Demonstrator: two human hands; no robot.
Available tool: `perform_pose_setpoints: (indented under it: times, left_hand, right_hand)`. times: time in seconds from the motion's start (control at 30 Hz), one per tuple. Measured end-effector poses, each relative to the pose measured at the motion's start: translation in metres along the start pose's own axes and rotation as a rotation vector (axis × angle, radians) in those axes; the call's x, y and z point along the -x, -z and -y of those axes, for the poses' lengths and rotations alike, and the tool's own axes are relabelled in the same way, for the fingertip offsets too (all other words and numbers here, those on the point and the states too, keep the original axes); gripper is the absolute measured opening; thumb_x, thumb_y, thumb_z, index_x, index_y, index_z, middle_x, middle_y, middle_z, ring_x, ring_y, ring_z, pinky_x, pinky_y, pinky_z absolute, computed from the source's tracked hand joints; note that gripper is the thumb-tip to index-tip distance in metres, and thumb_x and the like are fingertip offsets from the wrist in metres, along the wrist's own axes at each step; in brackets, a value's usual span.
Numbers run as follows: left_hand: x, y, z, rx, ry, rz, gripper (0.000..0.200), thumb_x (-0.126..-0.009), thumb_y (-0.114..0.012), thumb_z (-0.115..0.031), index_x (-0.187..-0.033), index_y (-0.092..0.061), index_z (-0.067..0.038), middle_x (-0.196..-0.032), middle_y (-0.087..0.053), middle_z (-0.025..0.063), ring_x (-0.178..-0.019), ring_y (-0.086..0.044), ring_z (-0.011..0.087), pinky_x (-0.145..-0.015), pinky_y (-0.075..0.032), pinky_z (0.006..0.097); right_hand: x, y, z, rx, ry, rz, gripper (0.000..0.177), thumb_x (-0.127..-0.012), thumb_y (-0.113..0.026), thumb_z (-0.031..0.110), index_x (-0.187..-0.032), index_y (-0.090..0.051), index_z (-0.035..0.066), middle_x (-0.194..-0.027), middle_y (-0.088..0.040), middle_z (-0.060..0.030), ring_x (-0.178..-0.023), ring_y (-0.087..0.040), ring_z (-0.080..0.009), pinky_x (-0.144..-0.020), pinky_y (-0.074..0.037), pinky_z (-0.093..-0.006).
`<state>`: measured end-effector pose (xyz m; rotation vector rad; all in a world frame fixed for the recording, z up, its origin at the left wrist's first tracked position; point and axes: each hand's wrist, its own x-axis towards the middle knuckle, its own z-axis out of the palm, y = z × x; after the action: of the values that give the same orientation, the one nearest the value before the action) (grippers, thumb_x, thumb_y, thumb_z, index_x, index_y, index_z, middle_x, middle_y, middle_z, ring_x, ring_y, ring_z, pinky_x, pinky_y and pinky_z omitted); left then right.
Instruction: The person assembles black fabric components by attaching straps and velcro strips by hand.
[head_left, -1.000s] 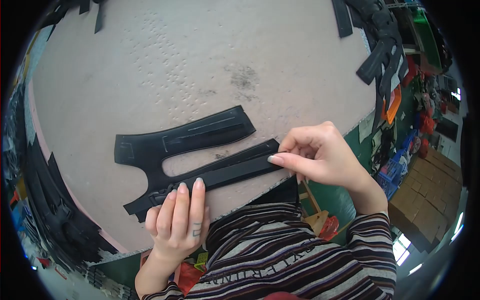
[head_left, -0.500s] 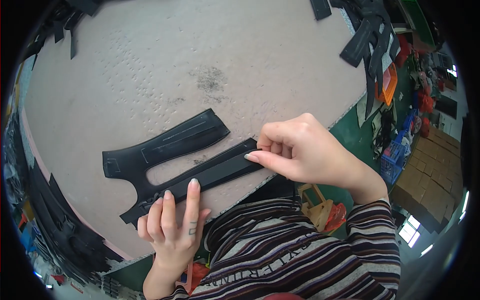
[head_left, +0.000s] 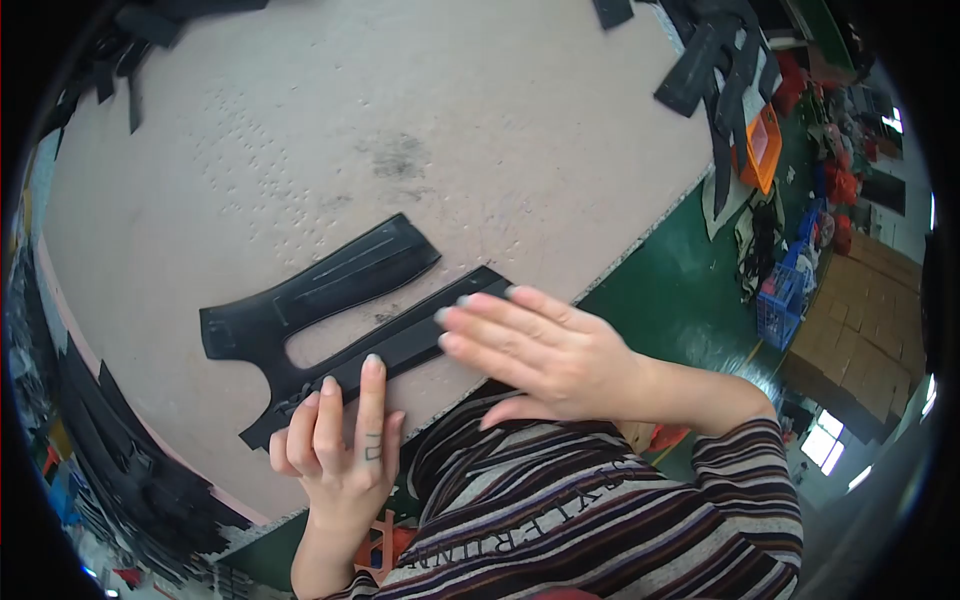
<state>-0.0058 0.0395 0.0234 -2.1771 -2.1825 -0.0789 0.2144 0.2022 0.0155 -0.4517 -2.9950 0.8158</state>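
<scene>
A flat black cut piece (head_left: 262,318), forked into two long arms, lies on the pale worktable. Along its nearer arm runs a black strip (head_left: 410,348). My left hand (head_left: 345,445) rests at the lower end of this arm, index finger stretched out and fingertips pressing on the strip. Over the strip's upper end is my right hand (head_left: 545,350), its fingers straight and laid flat, thumb apart. It covers part of the strip and the arm's tip. Thin light lines mark the farther arm.
The pale worktable (head_left: 500,130) has small pits and a dark smudge. Black pieces (head_left: 130,450) are piled at its left edge, and more black pieces (head_left: 700,70) hang at the upper right. Beyond are an orange basket (head_left: 762,150), a blue crate (head_left: 780,308) and cardboard boxes (head_left: 850,320).
My right hand has let go of its pinch on the strip's upper end and now lies flat over it, fingers straightened. My left hand stays on the strip. The view has shifted slightly.
</scene>
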Motion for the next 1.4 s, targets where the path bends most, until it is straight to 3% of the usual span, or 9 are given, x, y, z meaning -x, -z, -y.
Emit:
perform_pose_setpoints:
  times: [0.2, 0.3, 0.37, 0.57, 0.7, 0.83, 0.87, 1.1, 1.4]
  left_hand:
    - [-0.01, 0.019, 0.034, 0.582, 0.163, -0.07, 0.053, -0.075, -0.084, -0.018, -0.127, -0.074, -0.019, -0.112, -0.06, 0.0018, -0.102, -0.053, 0.0221, -0.094, -0.035, 0.0395]
    - [0.027, 0.025, 0.057, 0.644, 0.602, -0.215, 0.046, -0.07, -0.087, -0.011, -0.114, -0.074, -0.011, -0.103, -0.057, 0.005, -0.096, -0.053, 0.0236, -0.085, -0.043, 0.0353]
    - [0.039, 0.025, 0.065, 0.712, 0.631, -0.148, 0.041, -0.069, -0.088, -0.01, -0.107, -0.072, -0.009, -0.102, -0.056, 0.0061, -0.097, -0.052, 0.0246, -0.082, -0.044, 0.0343]
    - [0.024, 0.018, 0.068, 0.583, 0.448, -0.021, 0.04, -0.066, -0.087, -0.005, -0.1, -0.066, -0.006, -0.104, -0.054, 0.0083, -0.1, -0.052, 0.0274, -0.078, -0.045, 0.0361]
    - [0.03, 0.036, 0.064, 0.744, 0.475, 0.04, 0.03, -0.067, -0.089, -0.006, -0.088, -0.067, -0.005, -0.085, -0.064, 0.0051, -0.082, -0.057, 0.0257, -0.07, -0.046, 0.033]
    - [0.028, 0.034, 0.06, 1.084, 0.903, 0.035, 0.013, -0.08, -0.081, -0.003, -0.084, -0.069, 0.001, -0.069, -0.067, 0.0065, -0.061, -0.061, 0.0128, -0.058, -0.046, 0.025]
    - [0.031, 0.022, 0.061, 1.058, 0.821, -0.055, 0.009, -0.083, -0.076, -0.003, -0.083, -0.068, 0.003, -0.066, -0.065, 0.007, -0.059, -0.06, 0.0102, -0.057, -0.045, 0.0251]
    - [0.029, 0.019, 0.065, 0.941, 0.748, -0.024, 0.011, -0.083, -0.076, -0.008, -0.084, -0.069, 0.0, -0.069, -0.067, 0.0108, -0.055, -0.064, 0.0206, -0.053, -0.049, 0.0314]
    - [0.031, 0.015, 0.061, 0.863, 0.741, -0.039, 0.016, -0.083, -0.079, -0.012, -0.083, -0.067, -0.001, -0.066, -0.065, 0.0102, -0.052, -0.061, 0.023, -0.051, -0.048, 0.0318]
  right_hand:
    - [-0.03, 0.024, 0.01, 0.3, 0.116, -0.141, 0.039, -0.091, -0.072, 0.03, -0.116, -0.073, 0.001, -0.12, -0.072, -0.016, -0.12, -0.067, -0.0278, -0.112, -0.046, -0.046]
    - [-0.052, 0.016, 0.018, 0.237, 0.294, -0.276, 0.027, -0.092, -0.071, 0.027, -0.103, -0.074, 0.002, -0.12, -0.072, -0.0148, -0.115, -0.069, -0.0268, -0.107, -0.051, -0.0432]
    - [-0.064, -0.007, 0.024, 0.176, 0.455, -0.343, 0.011, -0.091, -0.068, 0.017, -0.092, -0.071, 0.006, -0.121, -0.073, -0.0128, -0.11, -0.07, -0.0241, -0.092, -0.056, -0.0357]
    - [-0.074, -0.028, 0.032, 0.243, 0.465, -0.281, 0.018, -0.099, -0.062, 0.023, -0.097, -0.072, 0.009, -0.123, -0.073, -0.009, -0.111, -0.067, -0.0211, -0.09, -0.051, -0.0329]
    - [-0.073, -0.028, 0.031, 0.243, 0.459, -0.266, 0.024, -0.103, -0.061, 0.031, -0.104, -0.072, 0.01, -0.122, -0.074, -0.0076, -0.114, -0.066, -0.0196, -0.088, -0.05, -0.0313]
    - [-0.078, -0.029, 0.034, 0.196, 0.45, -0.271, 0.033, -0.103, -0.059, 0.04, -0.12, -0.072, 0.015, -0.117, -0.072, -0.0058, -0.107, -0.065, -0.0192, -0.084, -0.048, -0.0329]
    - [-0.082, -0.025, 0.037, 0.195, 0.451, -0.257, 0.037, -0.103, -0.058, 0.043, -0.124, -0.071, 0.016, -0.116, -0.07, -0.0048, -0.104, -0.063, -0.0192, -0.083, -0.047, -0.0336]
    - [-0.098, -0.026, 0.044, 0.313, 0.484, -0.183, 0.05, -0.101, -0.053, 0.052, -0.139, -0.067, 0.021, -0.108, -0.053, -0.0021, -0.098, -0.049, -0.0191, -0.081, -0.045, -0.0369]
    - [-0.111, -0.023, 0.06, 0.429, 0.482, -0.122, 0.051, -0.101, -0.052, 0.053, -0.141, -0.064, 0.024, -0.101, -0.051, -0.0042, -0.093, -0.051, -0.0192, -0.08, -0.047, -0.0376]
